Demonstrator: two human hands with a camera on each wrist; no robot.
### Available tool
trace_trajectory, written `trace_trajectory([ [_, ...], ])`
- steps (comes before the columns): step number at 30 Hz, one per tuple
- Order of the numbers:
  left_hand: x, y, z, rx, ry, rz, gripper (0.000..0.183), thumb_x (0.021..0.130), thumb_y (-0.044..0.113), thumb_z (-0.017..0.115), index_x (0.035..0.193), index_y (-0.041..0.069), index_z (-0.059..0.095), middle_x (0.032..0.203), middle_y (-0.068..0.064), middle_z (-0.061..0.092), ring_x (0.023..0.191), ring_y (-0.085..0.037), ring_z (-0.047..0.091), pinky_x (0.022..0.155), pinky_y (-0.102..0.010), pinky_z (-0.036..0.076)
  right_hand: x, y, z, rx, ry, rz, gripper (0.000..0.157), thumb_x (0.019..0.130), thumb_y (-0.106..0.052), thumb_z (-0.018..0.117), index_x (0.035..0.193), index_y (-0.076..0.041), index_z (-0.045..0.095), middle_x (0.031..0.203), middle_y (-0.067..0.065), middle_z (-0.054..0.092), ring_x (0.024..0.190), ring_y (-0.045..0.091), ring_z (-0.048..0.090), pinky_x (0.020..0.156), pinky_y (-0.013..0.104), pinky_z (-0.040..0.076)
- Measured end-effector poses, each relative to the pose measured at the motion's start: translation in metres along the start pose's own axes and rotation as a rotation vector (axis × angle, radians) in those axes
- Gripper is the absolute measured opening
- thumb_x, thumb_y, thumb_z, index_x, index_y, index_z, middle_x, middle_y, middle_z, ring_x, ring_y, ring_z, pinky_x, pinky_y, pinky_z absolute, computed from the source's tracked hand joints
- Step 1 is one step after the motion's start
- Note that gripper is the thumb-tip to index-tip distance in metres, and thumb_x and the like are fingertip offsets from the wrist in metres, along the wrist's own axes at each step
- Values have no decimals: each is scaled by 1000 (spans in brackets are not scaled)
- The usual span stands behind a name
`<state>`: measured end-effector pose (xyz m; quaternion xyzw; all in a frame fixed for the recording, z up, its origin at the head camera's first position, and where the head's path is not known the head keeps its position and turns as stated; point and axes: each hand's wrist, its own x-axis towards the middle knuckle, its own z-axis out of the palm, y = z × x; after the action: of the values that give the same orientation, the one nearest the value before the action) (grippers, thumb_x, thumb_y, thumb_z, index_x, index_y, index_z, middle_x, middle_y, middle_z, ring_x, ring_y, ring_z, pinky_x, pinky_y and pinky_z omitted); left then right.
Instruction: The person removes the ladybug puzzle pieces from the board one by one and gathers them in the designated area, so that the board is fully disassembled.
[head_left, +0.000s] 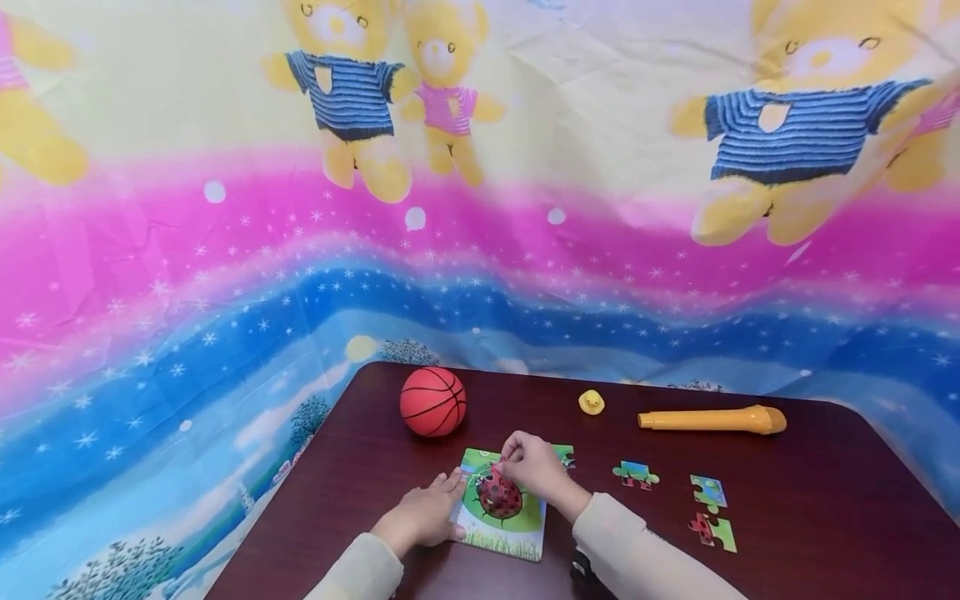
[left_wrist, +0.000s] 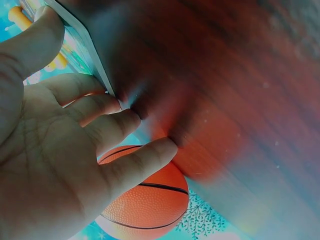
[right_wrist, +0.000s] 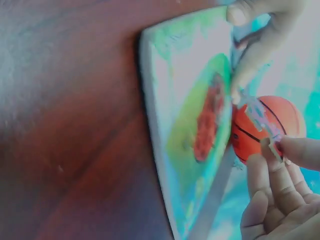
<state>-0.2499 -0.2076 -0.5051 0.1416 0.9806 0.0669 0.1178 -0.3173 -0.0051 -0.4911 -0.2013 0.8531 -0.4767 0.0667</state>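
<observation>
A ladybug puzzle board (head_left: 501, 542) with a pale, grassy lower edge lies on the dark table. My right hand (head_left: 536, 467) is over the board's upper part, and its thumb and fingers pinch a puzzle piece (right_wrist: 257, 115), tilted above the picture in the right wrist view. At the board's left side rests my left hand (head_left: 427, 510), fingers extended. The left wrist view shows its thumb and fingertips along the board's edge (left_wrist: 95, 55). Another puzzle piece (head_left: 566, 455) shows just beyond the right hand, partly hidden by it.
Loose puzzle pieces lie to the right: one blue and red (head_left: 636, 472), one blue and green (head_left: 708, 493), one red and green (head_left: 716, 533). Farther back are a basketball (head_left: 433, 402), a yellow duck (head_left: 592, 402) and an orange toy microphone (head_left: 712, 420). A patterned cloth (head_left: 525, 275) hangs behind.
</observation>
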Motion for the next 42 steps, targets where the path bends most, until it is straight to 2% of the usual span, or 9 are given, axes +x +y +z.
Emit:
trace_trajectory([
  [3,0,2,1,-9,-11,9,73,83,42,67,144,10,40,152,-6,31,138,-28,31,99,-54,38,-4,0,-13,17,38,4,12,84,-13,69,87,-9,58,72,2,65,70,23,64,55,31,45],
  [7,1,2,-1,-27,-10,13,73,84,41,67,144,9,40,152,-7,31,138,-29,30,100,-54,37,-9,4,-31,-29,122,35,10,84,-12,69,88,-9,60,73,-1,64,69,18,61,56,31,45],
  [15,0,-2,-2,-54,-5,1,73,84,38,68,144,7,39,152,-10,30,138,-32,29,100,-56,36,-31,26,-68,-101,219,151,12,82,-13,71,91,-11,65,73,-3,66,66,11,61,59,30,47],
  [21,-3,1,-4,-72,18,-19,72,83,33,70,142,2,41,151,-13,31,137,-35,30,100,-54,37,-50,42,-107,-108,229,244,12,85,-11,68,95,-8,65,79,1,65,73,17,61,65,33,49],
  [25,-2,6,-2,-77,24,-8,72,83,31,70,141,1,41,151,-15,32,137,-36,31,100,-55,36,-64,54,-124,-124,205,285,13,84,-10,67,97,-6,66,79,2,64,74,19,62,65,33,49],
  [28,0,8,-1,-95,9,1,71,84,31,70,142,1,40,151,-14,30,137,-36,30,101,-55,36,-73,63,-128,-162,184,306,11,83,-8,66,94,-6,67,78,1,64,70,19,60,63,33,47],
  [35,1,7,2,-127,-30,-7,72,84,30,70,142,1,40,152,-14,30,138,-36,28,102,-54,35,-81,85,-120,-440,216,284,5,82,-10,71,85,-11,67,74,-1,61,63,14,52,57,33,45],
  [38,0,7,1,-128,-40,-4,71,84,30,69,142,1,40,152,-14,30,137,-36,29,102,-54,35,-80,90,-116,-469,214,291,4,82,-12,70,86,-11,68,74,-1,60,61,15,51,56,33,43],
  [42,1,7,-4,-117,-29,0,72,84,31,69,142,1,39,152,-14,30,137,-36,30,101,-53,36,-78,90,-117,-476,207,258,7,81,-13,72,87,-10,70,79,0,65,65,15,55,60,37,47],
])
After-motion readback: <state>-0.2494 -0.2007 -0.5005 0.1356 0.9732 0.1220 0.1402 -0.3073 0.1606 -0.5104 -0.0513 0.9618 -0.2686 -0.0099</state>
